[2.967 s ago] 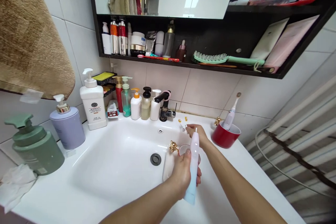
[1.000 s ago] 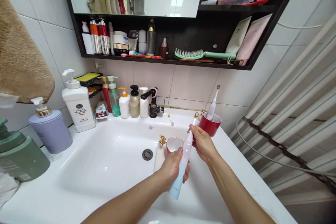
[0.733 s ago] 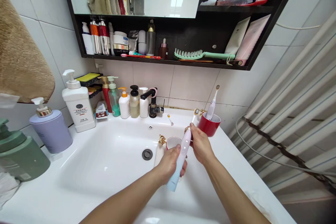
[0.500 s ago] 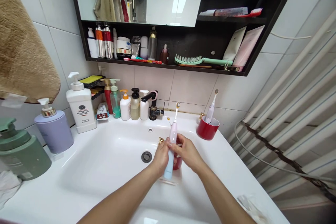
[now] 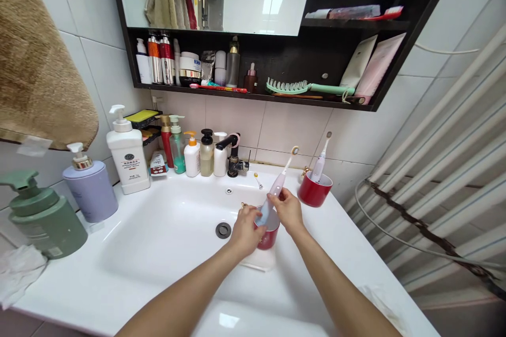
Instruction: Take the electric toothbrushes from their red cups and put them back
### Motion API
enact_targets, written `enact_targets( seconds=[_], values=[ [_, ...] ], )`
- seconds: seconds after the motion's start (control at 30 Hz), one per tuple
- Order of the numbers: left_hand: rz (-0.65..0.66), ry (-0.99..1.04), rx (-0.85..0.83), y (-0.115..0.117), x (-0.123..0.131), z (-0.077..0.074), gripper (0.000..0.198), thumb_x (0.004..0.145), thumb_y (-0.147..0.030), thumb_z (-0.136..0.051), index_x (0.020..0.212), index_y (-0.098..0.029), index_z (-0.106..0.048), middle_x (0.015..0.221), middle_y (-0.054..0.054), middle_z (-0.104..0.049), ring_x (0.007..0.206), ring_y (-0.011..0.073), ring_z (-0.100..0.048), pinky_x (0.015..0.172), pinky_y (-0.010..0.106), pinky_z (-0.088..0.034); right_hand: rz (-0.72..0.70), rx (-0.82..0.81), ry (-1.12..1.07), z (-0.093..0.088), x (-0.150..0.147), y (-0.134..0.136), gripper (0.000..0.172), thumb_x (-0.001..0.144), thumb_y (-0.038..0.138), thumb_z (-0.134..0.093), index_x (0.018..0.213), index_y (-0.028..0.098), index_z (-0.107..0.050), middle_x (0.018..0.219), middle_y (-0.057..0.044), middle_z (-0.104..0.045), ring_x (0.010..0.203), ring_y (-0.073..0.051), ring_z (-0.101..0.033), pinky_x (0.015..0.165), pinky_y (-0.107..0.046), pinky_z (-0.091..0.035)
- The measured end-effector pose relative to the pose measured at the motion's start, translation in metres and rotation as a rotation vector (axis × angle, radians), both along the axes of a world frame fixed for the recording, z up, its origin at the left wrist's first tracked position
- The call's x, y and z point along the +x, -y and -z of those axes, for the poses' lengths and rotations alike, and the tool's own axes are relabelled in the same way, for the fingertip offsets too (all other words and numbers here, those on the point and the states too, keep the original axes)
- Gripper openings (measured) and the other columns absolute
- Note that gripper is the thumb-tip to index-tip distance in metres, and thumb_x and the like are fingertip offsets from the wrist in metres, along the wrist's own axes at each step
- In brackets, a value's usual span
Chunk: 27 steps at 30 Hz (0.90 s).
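Note:
My right hand [image 5: 289,211] pinches an electric toothbrush [image 5: 278,183] by its pink upper handle. The brush leans to the right, bristles up, and its light-blue lower end is down in the mouth of a red cup [image 5: 270,238]. My left hand [image 5: 245,231] is closed on the left side of this cup, with the thumb in front and the fingers by the rim, near the blue end of the brush. The cup is over the right part of the white sink [image 5: 158,242], above a pale flat piece [image 5: 259,261]; whether they touch I cannot tell.
A second red cup [image 5: 315,190] with another toothbrush [image 5: 319,165] stands on the right ledge. A small brush head [image 5: 258,180] lies behind the sink, beside the black faucet [image 5: 234,160]. Pump bottles [image 5: 128,158] line the left and back. The dark cabinet [image 5: 292,97] overhangs.
The toothbrush has tilted right, and its lower end has gone from in front of the cup into its mouth. My left hand has moved from the brush handle to the cup.

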State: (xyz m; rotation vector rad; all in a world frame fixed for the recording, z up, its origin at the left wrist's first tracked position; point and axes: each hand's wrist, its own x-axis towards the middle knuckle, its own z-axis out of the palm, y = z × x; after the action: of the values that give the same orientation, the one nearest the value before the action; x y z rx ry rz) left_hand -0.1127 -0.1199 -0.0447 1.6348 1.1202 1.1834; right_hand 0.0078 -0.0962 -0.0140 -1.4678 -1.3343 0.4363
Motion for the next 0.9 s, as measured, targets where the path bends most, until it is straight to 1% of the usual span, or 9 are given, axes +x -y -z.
enact_targets(
  seconds=[0.07,0.17,0.27,0.33,0.43,0.53,0.6,0.73,0.9],
  values=[
    [0.039,-0.185,0.091,0.003,0.004,0.007,0.021,0.047,-0.01,-0.052,0.067,-0.017,-0.054,0.1,0.005,-0.043,0.097,0.0207,-0.032,0.084,0.031,-0.024,0.009,-0.038,0.097,0.012,0.0,-0.001,0.018,0.056,0.034,-0.049,0.066,0.019,-0.052,0.06,-0.001,-0.055,0.054,-0.015,-0.047,0.052,-0.026,-0.035],
    [0.078,-0.438,0.216,0.003,0.007,0.015,0.016,0.051,-0.008,-0.048,0.062,-0.016,-0.055,0.104,0.006,-0.041,0.099,0.022,-0.03,0.083,0.033,-0.026,0.009,-0.048,0.153,0.024,-0.001,0.0,0.015,0.054,0.032,-0.05,0.061,0.019,-0.054,0.059,-0.003,-0.054,0.055,-0.016,-0.047,0.054,-0.027,-0.035],
    [0.103,-0.472,0.266,-0.003,0.01,0.014,0.014,0.053,-0.008,-0.047,0.059,-0.017,-0.055,0.101,0.005,-0.044,0.097,0.0206,-0.033,0.083,0.032,-0.026,0.036,-0.042,0.212,0.025,0.001,0.0,0.015,0.054,0.031,-0.051,0.06,0.018,-0.055,0.066,-0.005,-0.053,0.061,-0.017,-0.048,0.057,-0.027,-0.035],
    [0.119,-0.486,0.308,-0.011,0.014,0.007,0.013,0.054,-0.009,-0.048,0.06,-0.016,-0.056,0.101,0.005,-0.045,0.096,0.02,-0.033,0.084,0.032,-0.025,0.059,-0.041,0.25,0.019,0.007,-0.005,0.016,0.055,0.031,-0.05,0.06,0.017,-0.056,0.069,-0.007,-0.053,0.062,-0.017,-0.048,0.057,-0.027,-0.035],
    [0.144,-0.501,0.377,-0.033,0.027,-0.012,0.012,0.055,-0.011,-0.048,0.063,-0.016,-0.056,0.102,0.005,-0.044,0.097,0.019,-0.033,0.086,0.03,-0.024,0.105,-0.049,0.309,0.001,0.021,-0.021,0.021,0.06,0.034,-0.045,0.062,0.016,-0.056,0.066,-0.008,-0.055,0.059,-0.017,-0.049,0.054,-0.026,-0.034],
    [0.163,-0.511,0.425,-0.065,0.05,-0.032,0.012,0.056,-0.012,-0.048,0.066,-0.015,-0.055,0.105,0.005,-0.042,0.1,0.0182,-0.031,0.087,0.029,-0.023,0.185,-0.061,0.362,-0.02,0.038,-0.045,0.028,0.064,0.036,-0.04,0.066,0.014,-0.057,0.064,-0.009,-0.057,0.057,-0.018,-0.05,0.05,-0.026,-0.032],
    [0.172,-0.523,0.436,-0.087,0.065,-0.042,0.012,0.056,-0.012,-0.048,0.066,-0.014,-0.055,0.106,0.005,-0.042,0.1,0.0186,-0.031,0.086,0.03,-0.025,0.249,-0.08,0.391,-0.03,0.048,-0.063,0.03,0.066,0.035,-0.038,0.068,0.013,-0.057,0.066,-0.01,-0.058,0.058,-0.018,-0.05,0.05,-0.025,-0.031],
    [0.212,-0.552,0.437,-0.125,0.086,-0.047,0.011,0.055,-0.012,-0.051,0.065,-0.014,-0.054,0.108,0.004,-0.04,0.099,0.0181,-0.035,0.085,0.03,-0.027,0.341,-0.145,0.436,-0.038,0.061,-0.095,0.028,0.067,0.031,-0.039,0.074,0.01,-0.057,0.071,-0.013,-0.059,0.066,-0.019,-0.052,0.053,-0.025,-0.032],
    [0.315,-0.587,0.432,-0.154,0.087,-0.05,0.011,0.056,-0.012,-0.051,0.067,-0.013,-0.053,0.112,0.006,-0.036,0.097,0.0169,-0.038,0.083,0.027,-0.03,0.366,-0.231,0.461,-0.037,0.07,-0.12,0.03,0.068,0.029,-0.038,0.078,0.008,-0.056,0.078,-0.016,-0.058,0.073,-0.02,-0.052,0.057,-0.025,-0.034]
  ],
)
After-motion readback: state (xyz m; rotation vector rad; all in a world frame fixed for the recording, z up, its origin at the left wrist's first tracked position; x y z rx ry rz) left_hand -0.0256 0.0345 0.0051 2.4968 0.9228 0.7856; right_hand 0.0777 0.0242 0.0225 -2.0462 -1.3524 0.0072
